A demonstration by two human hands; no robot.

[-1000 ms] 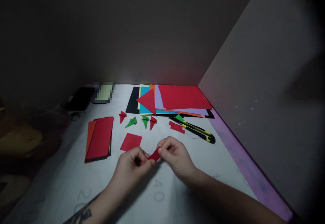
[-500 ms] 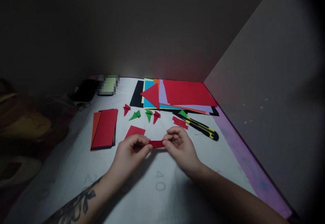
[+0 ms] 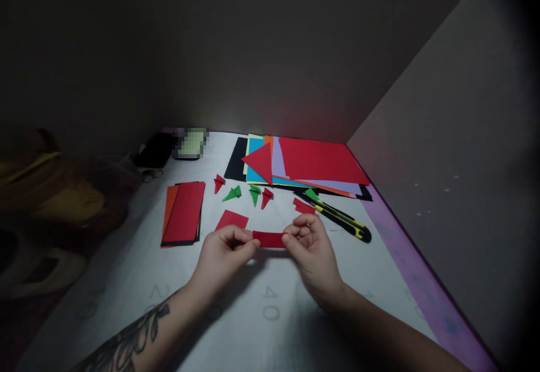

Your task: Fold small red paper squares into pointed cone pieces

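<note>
A small red strip of paper [image 3: 270,240] is stretched level between my two hands, just above the white mat. My left hand [image 3: 228,254] pinches its left end between thumb and fingers. At the right end, my right hand [image 3: 313,251] grips it the same way, other fingers curled. Behind my left hand lies a red paper square [image 3: 232,219], its near part hidden by the hand. Farther back are small folded pieces: a red one [image 3: 219,183], a green one [image 3: 232,193], another green one [image 3: 255,195] and another red one [image 3: 266,197].
A black and yellow utility knife [image 3: 343,220] lies at right, beside red paper strips [image 3: 304,206]. Coloured sheets [image 3: 324,161] are stacked against the back wall, a red triangle [image 3: 261,162] on them. Cut rectangles [image 3: 184,213] lie left. A wall [image 3: 455,192] bounds the right side.
The view has shifted slightly, so everything appears a little farther right. More of the red strip shows between my hands, and it faces me more flatly. Both hands keep their pinch.
</note>
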